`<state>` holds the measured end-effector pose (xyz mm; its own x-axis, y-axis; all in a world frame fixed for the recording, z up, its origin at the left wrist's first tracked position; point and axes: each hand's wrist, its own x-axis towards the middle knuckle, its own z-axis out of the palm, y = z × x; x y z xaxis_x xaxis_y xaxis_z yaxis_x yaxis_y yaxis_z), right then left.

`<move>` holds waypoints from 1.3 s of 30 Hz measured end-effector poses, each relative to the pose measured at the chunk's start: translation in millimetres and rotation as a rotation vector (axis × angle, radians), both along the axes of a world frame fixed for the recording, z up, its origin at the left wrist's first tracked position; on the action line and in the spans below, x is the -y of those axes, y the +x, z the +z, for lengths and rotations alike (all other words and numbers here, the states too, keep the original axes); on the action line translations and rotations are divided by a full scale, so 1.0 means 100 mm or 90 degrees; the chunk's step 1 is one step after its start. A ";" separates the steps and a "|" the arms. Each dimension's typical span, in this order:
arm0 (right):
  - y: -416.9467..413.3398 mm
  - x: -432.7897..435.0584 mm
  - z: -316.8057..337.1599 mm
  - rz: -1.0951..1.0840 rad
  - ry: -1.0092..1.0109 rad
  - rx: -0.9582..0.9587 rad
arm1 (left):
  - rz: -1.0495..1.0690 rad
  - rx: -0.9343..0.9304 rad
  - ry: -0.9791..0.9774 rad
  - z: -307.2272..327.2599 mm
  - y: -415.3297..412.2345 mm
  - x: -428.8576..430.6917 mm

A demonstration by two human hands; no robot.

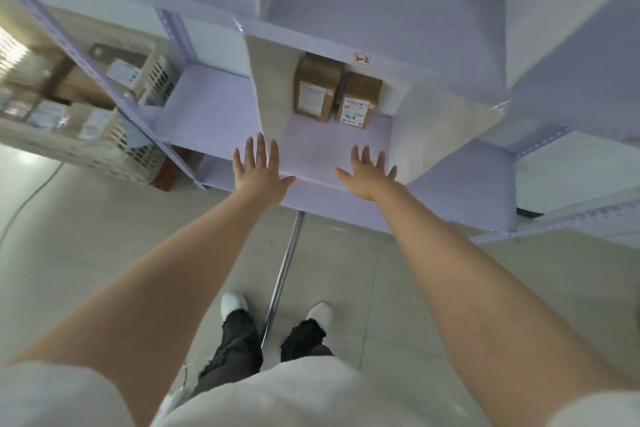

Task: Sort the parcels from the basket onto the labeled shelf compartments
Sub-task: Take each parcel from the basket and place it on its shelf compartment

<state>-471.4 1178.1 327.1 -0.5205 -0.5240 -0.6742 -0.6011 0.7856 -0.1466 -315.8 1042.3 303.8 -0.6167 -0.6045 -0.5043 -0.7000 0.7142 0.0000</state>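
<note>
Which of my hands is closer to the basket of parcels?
Left. The left hand is over the shelf's front edge, on the basket side. The right hand is farther right, below the two boxes.

in the compartment marked by the 2-2 label (361, 59), two brown parcels (316, 91) (358, 100) fill the back below that label, touching each other, while the shelf floor (332, 146) before them and the front opening lie bare between white dividers (266, 94).
</note>
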 end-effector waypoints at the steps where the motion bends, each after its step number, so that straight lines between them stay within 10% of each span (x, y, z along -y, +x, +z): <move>1: 0.08 0.06 -0.02 0.012 0.003 0.012 | 0.021 -0.005 0.003 0.01 0.10 0.05; 28: 3.45 3.80 0.66 0.403 -0.120 -0.020 | 0.388 -0.121 -0.104 0.74 3.57 2.74; 39: 3.62 5.68 0.77 0.425 -0.179 -0.015 | 0.431 -0.118 -0.145 0.88 3.91 4.54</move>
<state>-109.8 610.4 403.9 -0.0420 -0.8869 -0.4600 -0.9452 0.1845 -0.2694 75.3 588.2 391.9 -0.1351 -0.9603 -0.2442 -0.9903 0.1229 0.0647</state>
